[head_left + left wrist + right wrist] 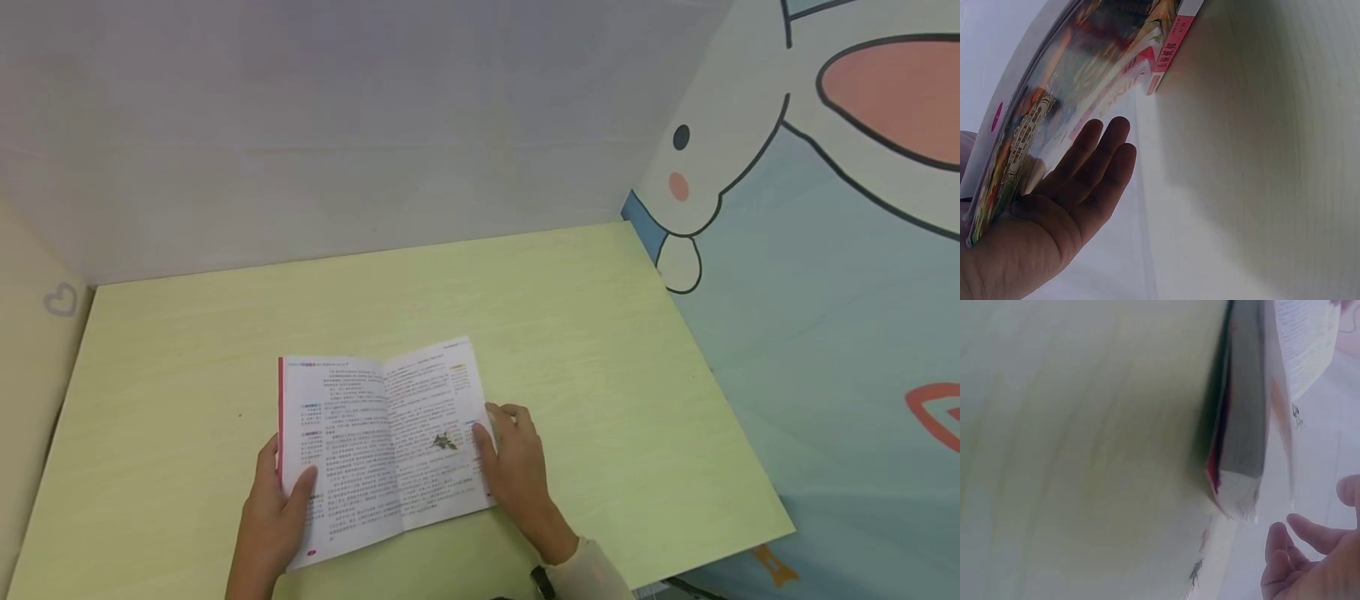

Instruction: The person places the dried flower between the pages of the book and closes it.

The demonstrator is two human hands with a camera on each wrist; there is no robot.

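Note:
An open book (352, 442) with printed pages and a pink-red left cover edge lies spread at the front of the table. My left hand (272, 521) holds its left side, thumb over the page margin. In the left wrist view, the fingers (1088, 162) extend along the colourful cover (1104, 44), and the thumb is hidden. At the right page edge is my right hand (519, 471), its thumb over the margin near a small plant picture (444, 441). The right wrist view shows its bent fingers (1285, 553) spaced from the thumb, beside the thick page block (1244, 406).
The pale yellow-green table (600, 375) extends behind and to both sides of the book. A grey-white wall (337, 150) borders its back, and a cartoon-printed sheet (810, 350) hangs along the right. A cream wall (37, 375) stands at the left.

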